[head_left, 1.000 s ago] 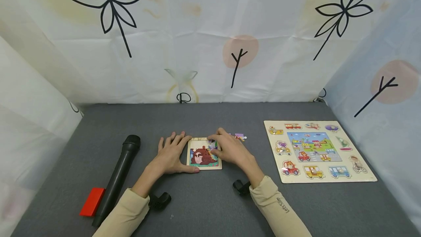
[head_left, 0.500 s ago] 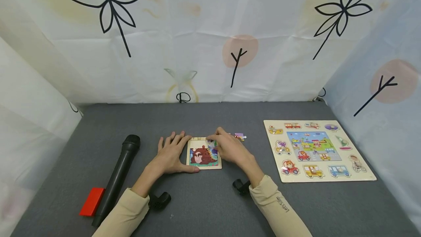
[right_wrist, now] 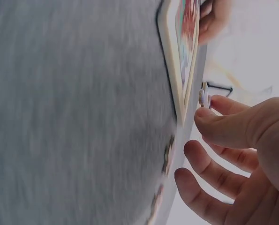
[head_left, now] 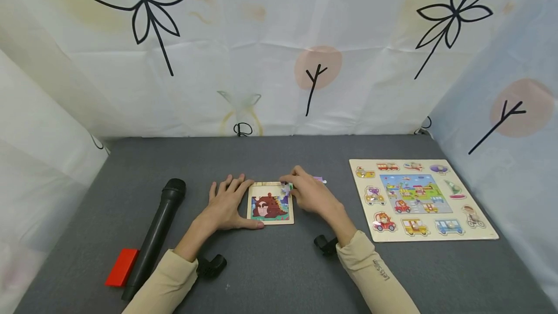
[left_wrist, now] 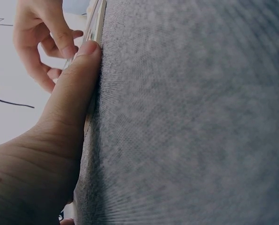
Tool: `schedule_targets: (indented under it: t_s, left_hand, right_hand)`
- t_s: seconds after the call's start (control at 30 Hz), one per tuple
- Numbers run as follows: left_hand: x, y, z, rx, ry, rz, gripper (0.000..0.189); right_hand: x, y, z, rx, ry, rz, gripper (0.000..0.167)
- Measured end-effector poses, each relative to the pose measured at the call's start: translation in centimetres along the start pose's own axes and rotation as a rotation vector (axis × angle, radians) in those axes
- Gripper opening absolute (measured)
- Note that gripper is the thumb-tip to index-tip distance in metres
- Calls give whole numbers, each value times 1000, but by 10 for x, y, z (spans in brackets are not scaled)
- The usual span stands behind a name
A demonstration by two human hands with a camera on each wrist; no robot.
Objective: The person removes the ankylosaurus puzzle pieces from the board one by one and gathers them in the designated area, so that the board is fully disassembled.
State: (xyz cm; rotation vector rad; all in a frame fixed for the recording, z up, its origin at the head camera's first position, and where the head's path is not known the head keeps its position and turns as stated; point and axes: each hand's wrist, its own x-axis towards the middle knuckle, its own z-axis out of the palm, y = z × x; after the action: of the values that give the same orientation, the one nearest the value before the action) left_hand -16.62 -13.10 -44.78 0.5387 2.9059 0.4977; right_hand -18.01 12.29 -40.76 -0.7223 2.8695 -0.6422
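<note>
A small square wooden jigsaw puzzle tray (head_left: 270, 222) lies mid-table, showing a brown spiky creature picture with a bare cream strip along the top. Spread around its left side, my left hand (head_left: 227, 206) rests with straight fingers at the far left corner and its thumb (left_wrist: 78, 70) along the near edge. Over the tray's upper right corner, my right hand (head_left: 313, 192) pinches a small puzzle piece (right_wrist: 202, 97) between thumb and forefinger. The right wrist view shows that piece raised above the tray, the other fingers loosely bent.
Loose puzzle pieces (head_left: 320, 179) lie just beyond the right hand, partly hidden by it. A large vehicle peg puzzle board (head_left: 436, 231) lies at the right. On the left are a black microphone (head_left: 157, 231) and a red block (head_left: 122, 268). A white printed curtain (head_left: 279, 76) stands behind.
My right hand has drawn back to the right and slightly up from the tray, uncovering more of its right side and covering more of the loose pieces. The left hand stays put.
</note>
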Motion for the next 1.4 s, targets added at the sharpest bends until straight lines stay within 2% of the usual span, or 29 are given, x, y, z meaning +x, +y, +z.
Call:
schedule_targets:
  t_s: [0.53, 0.8, 1.0, 1.4]
  left_hand:
    - [-1, -1, 1, -6, 7, 18, 114]
    - [-1, -1, 1, -10, 13, 19, 113]
    - [-1, -1, 1, -11, 14, 24, 113]
    - [-2, 0, 1, -24, 8, 14, 113]
  right_hand:
    - [-24, 60, -41, -39, -44, 77, 39]
    - [-32, 84, -50, -70, -77, 111, 38]
    - [-36, 94, -51, -59, -91, 119, 38]
    - [-35, 98, -48, -74, -88, 127, 37]
